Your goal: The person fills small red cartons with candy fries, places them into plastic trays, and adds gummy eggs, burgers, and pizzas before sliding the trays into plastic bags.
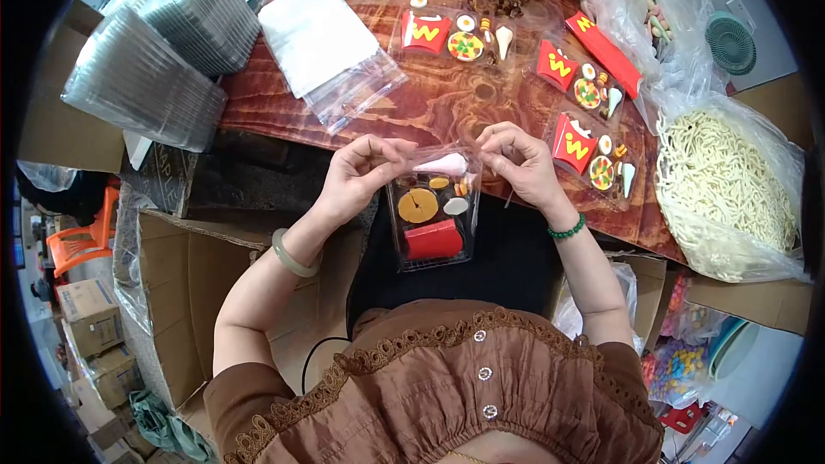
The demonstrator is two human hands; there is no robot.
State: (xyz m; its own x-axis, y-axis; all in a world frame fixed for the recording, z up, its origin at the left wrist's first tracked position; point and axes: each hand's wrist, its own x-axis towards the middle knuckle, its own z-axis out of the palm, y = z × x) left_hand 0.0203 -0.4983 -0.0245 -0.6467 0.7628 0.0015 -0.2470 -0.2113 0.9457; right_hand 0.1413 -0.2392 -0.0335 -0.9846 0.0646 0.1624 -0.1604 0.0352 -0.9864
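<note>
In front of my lap hangs a clear plastic pack of toy food (432,206). Its pieces show from behind: a red fries box (434,239), a round tan disc (418,204), a white oval (455,205) and a pale drumstick (443,164). My left hand (365,174) pinches the pack's upper left corner between thumb and fingers. At the upper right corner, my right hand (522,165) is closed in a pinch on the clear film. Just beyond it on the table, more toy food sets (593,155) lie face up in clear trays.
A stack of white plastic bags (318,39) lies on the wooden table (275,142). Nested clear trays (146,77) stand at the left. On the right are a bag of cream-coloured toy strands (730,189) and a stack of red fries boxes (606,56). An open cardboard box (180,283) sits below.
</note>
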